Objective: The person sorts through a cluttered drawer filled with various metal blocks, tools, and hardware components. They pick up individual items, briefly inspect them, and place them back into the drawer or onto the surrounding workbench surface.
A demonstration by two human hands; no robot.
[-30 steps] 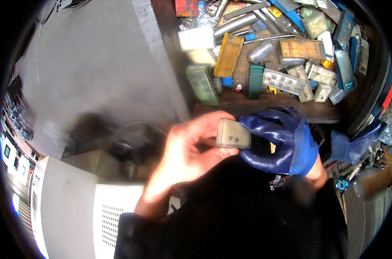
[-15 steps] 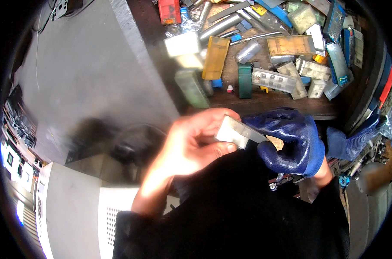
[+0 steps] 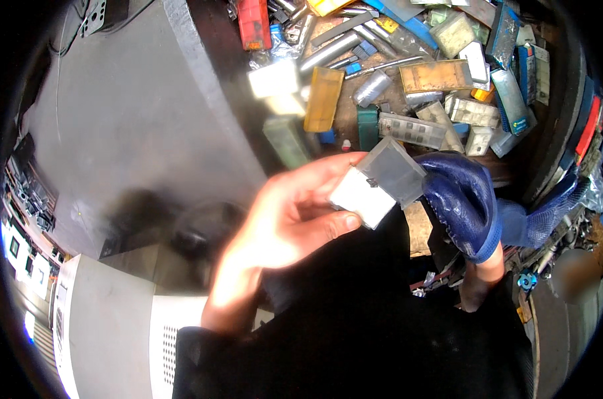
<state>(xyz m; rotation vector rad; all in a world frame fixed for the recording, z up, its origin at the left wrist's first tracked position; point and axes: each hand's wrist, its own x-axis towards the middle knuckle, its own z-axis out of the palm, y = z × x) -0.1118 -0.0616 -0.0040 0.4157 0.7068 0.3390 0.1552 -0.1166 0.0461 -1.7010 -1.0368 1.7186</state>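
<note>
You grasp the white box between thumb and fingers of your left hand, short of the bench, apparently to keep its opened lid unobstructed, while your gloved right hand sits by the lid's edge, its grip indeterminable.

Reading: no word or number is clear enough to read.
Teal box, at 2 o'clock: a tiny bright mark sits near its low end, too small to make out.
Yellow piece, at 1 o'clock: it has a dark mark, too blurry to tell.
Red box, between 11 and 12 o'clock: it has dark smudges, and I cannot tell if they are letters.
Big pale cabinet, at 8 o'clock: dark marks run along its left edge, too slanted and fuzzy to read.
</note>
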